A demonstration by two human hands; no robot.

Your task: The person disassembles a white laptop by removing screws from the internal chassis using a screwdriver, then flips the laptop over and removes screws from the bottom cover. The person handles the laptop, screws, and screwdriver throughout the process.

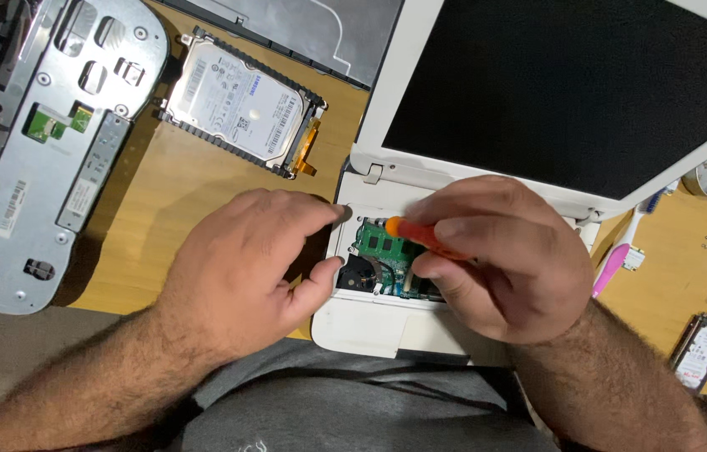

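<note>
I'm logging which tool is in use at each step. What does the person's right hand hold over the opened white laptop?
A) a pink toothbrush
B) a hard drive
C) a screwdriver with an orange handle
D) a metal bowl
C: the right hand grips an orange-handled screwdriver above the laptop's exposed green circuit board.

The right hand (500,259) covers most of the orange screwdriver (420,237), so its tip cannot be seen. Both hands hide part of the open white laptop (370,322). The laptop's screen runs off the top edge. A small drive (702,351) at the right is partly cut off.
</note>
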